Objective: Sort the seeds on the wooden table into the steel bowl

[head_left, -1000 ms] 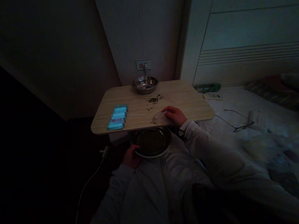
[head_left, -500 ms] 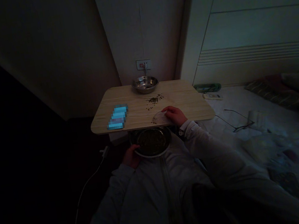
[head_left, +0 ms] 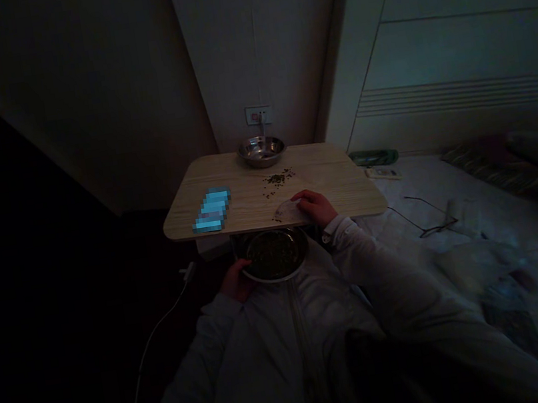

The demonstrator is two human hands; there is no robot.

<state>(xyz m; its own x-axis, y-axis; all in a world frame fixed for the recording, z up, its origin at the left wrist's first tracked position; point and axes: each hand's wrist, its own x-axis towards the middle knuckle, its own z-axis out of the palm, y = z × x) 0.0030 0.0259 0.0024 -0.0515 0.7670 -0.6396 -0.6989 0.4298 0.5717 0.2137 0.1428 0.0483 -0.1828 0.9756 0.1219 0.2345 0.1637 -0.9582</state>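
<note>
My left hand grips the left rim of a wide bowl, thumb over the edge. The bowl sits at my lap, just below the table's front edge, with dark greenish bits inside. My right hand rests on the small wooden table, closed on a thin pale sheet, whose material I cannot make out. A few dark grains lie by the sheet's left end, near the table's front edge. Beyond it a loose patch of small green grains is scattered on the wood.
A shiny metal bowl stands at the table's back edge, below a wall socket. A lit phone lies on the left. Glasses and a remote control lie on the bed at right. A white cable trails on the left.
</note>
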